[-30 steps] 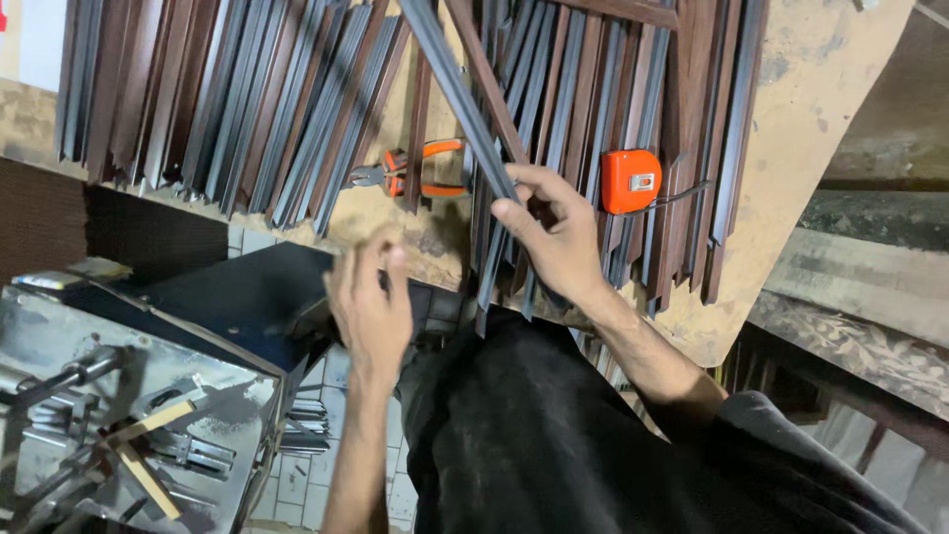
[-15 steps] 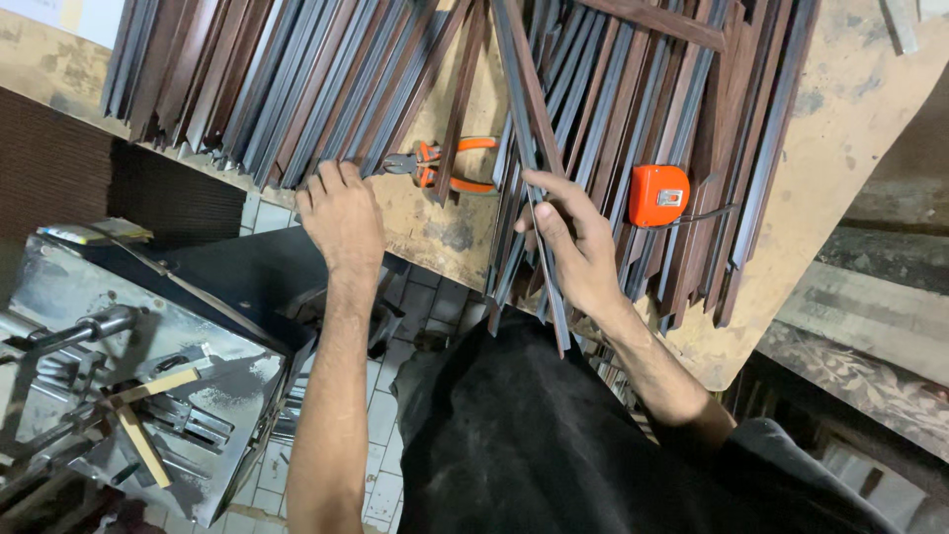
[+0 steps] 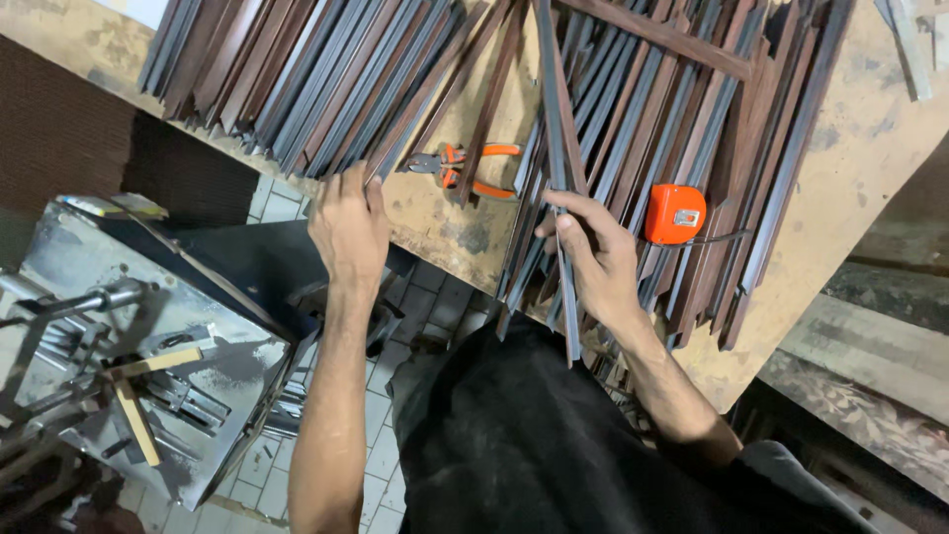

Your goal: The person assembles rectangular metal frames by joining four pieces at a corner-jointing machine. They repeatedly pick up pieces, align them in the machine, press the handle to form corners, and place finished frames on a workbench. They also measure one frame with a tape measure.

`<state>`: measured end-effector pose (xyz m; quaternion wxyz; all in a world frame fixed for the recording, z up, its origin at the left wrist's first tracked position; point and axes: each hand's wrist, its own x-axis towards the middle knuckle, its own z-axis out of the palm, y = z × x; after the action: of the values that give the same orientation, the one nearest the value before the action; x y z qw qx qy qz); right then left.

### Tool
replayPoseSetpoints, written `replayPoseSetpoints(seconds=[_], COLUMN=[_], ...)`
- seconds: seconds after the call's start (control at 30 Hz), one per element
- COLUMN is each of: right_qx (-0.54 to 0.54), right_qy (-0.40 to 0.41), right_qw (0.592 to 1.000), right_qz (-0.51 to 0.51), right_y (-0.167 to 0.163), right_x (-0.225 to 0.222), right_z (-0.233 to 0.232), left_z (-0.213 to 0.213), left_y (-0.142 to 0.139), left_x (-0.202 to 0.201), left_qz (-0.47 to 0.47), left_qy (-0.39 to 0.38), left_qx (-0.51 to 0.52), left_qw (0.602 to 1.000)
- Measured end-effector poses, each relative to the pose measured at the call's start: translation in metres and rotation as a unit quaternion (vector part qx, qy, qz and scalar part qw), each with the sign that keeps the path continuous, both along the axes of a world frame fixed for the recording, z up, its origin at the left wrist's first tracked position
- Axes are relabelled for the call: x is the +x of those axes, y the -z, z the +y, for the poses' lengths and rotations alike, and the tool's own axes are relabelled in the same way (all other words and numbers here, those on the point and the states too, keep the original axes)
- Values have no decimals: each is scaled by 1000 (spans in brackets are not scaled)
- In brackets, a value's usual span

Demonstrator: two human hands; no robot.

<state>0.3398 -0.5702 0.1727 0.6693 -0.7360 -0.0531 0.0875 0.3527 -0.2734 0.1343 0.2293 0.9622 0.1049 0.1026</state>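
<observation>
Left hand (image 3: 348, 229): rests flat at the workbench (image 3: 445, 225) edge, fingers together, tips touching the ends of the left strip pile (image 3: 297, 89); grips nothing.
Right hand (image 3: 598, 259): fingers pinch 1 long grey strip (image 3: 556, 148), lying over the middle pile.
Pliers (image 3: 465, 168): orange-handled, between both hands.
Tape measure (image 3: 674, 213): orange, just right of the right hand.

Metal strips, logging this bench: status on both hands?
Left hand flat on strip ends at the bench edge. Right hand grips one grey strip. Pliers and orange tape measure lie alongside.
</observation>
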Motion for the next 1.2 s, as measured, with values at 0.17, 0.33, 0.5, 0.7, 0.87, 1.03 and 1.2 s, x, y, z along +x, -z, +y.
replayPoseSetpoints(seconds=[0.17,0.33,0.5,0.7,0.87,1.03,1.2], right_qx=[-48,-40,-8,14,-27,26,48], right_qy=[-30,-88,-150,-247,-326,-336,-377], right_qw=[998,991,985,964,932,935,924], right_qz=[-21,-96,-87,-93,-156,-110,-47], right_y=[-3,-9,-10,-7,-20,-32,-29], right_x=[7,15,15,5,-21,-76,-155], right_z=[-1,19,57,113,167,219,265], left_z=[16,43,77,53,-11,-18,31], left_y=[-33,-56,-65,-29,10,28,6], left_x=[-38,-89,-163,-237,-278,-318,-368], left_qz=[-145,-298,-444,-337,-227,-209,-191], left_qy=[-32,-126,-193,-379,-408,-388,-379], left_qx=[-157,-369,-508,-674,-720,-678,-511], left_qw=[976,871,713,537,513,588,747])
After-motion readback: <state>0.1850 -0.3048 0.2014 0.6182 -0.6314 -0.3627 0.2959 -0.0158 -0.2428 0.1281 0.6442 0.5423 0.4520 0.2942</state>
